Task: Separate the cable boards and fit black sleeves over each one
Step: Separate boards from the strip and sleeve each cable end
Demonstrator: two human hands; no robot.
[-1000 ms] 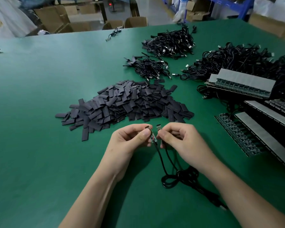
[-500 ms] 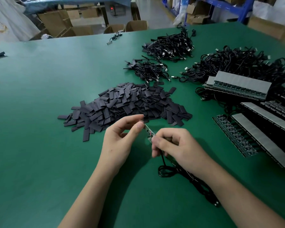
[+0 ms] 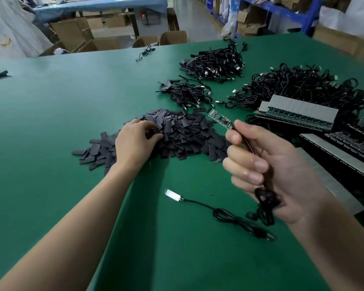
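My right hand (image 3: 267, 173) is raised above the table and grips a black cable whose small board (image 3: 220, 119) sticks out up and to the left past my fingers. A second cable with a small white board (image 3: 173, 194) lies flat on the green table (image 3: 51, 185) in front of me, touched by neither hand. My left hand (image 3: 135, 141) rests on the left part of the heap of black sleeves (image 3: 183, 135), fingers curled into the pieces. Whether it pinches one sleeve is hidden.
Bundles of black cables (image 3: 214, 61) (image 3: 187, 94) (image 3: 303, 85) lie at the back right. Panels of joined boards (image 3: 298, 112) (image 3: 340, 156) are stacked along the right edge. Cardboard boxes and blue shelving stand beyond the table.
The two boards have come apart. One cable now lies on the table, my right hand lifted the other, and my left hand moved away to the sleeve heap.
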